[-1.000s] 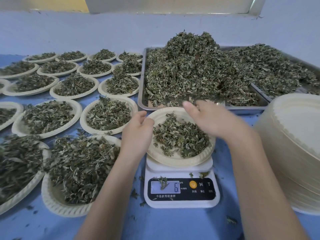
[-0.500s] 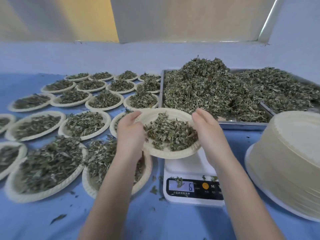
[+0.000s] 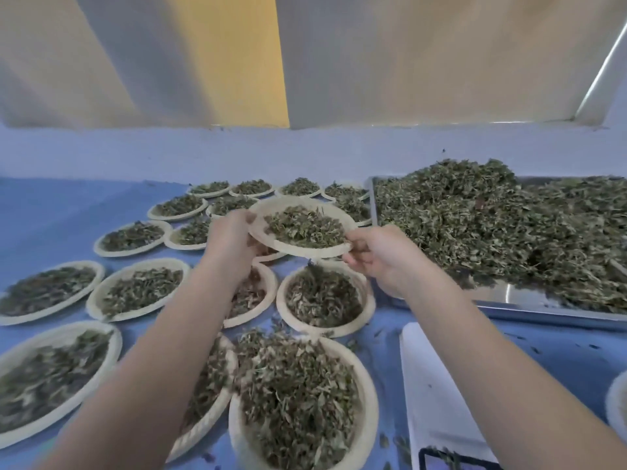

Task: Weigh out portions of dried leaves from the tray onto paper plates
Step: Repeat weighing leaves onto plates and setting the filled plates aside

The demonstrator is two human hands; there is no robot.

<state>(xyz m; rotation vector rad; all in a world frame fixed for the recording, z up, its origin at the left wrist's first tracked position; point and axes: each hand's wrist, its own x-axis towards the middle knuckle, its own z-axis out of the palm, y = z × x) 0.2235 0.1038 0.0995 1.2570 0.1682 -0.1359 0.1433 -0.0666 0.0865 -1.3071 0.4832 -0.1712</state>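
I hold a paper plate (image 3: pixel 271 212) with a portion of dried leaves (image 3: pixel 303 227) in the air above the filled plates at the far middle. My left hand (image 3: pixel 230 234) grips its left rim. My right hand (image 3: pixel 376 254) pinches its right rim. The metal tray (image 3: pixel 509 295) heaped with dried leaves (image 3: pixel 492 225) lies at the right. The white scale (image 3: pixel 437 395) stands at the bottom right with nothing on its platform; its display is mostly cut off.
Several filled paper plates (image 3: pixel 369 385) cover the blue table (image 3: pixel 51 212) from left to middle. The edge of a paper plate stack (image 3: pixel 615 401) shows at the far right. A pale wall rises behind the table.
Both hands have lifted the filled plate off the scale and carried it forward and left, over the rows of filled plates. The view has tilted upward.
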